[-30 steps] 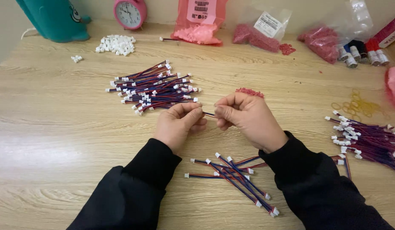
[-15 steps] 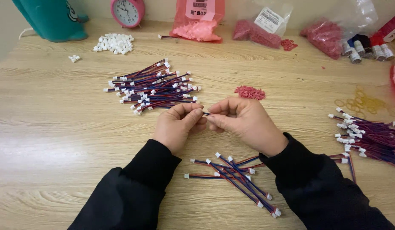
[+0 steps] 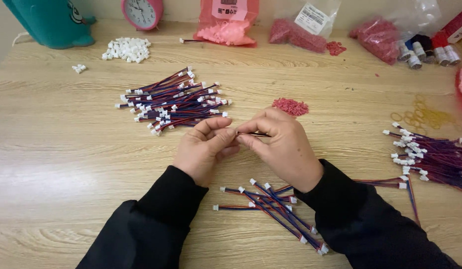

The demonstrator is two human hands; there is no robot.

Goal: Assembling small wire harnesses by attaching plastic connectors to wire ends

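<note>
A: Status? Where's the wire?

B: Thin wire lead [image 3: 252, 134] pinched btwn both hands, just above the bench [image 3: 66, 149], mid-frame. Left hand [image 3: 205, 148] fingers closed on its left end, right hand [image 3: 283, 147] fingers closed on the right part.

A: Orientation?

B: Long axis approx horizontal, left-right; exposed bit points toward the left hand. Tip hidden by fingers.

A: Risks?

B: Likely slip or kink if pinch twists, wire's very thin. Could also drop into the loose leads [image 3: 276, 209] below and get mixed up.
</note>
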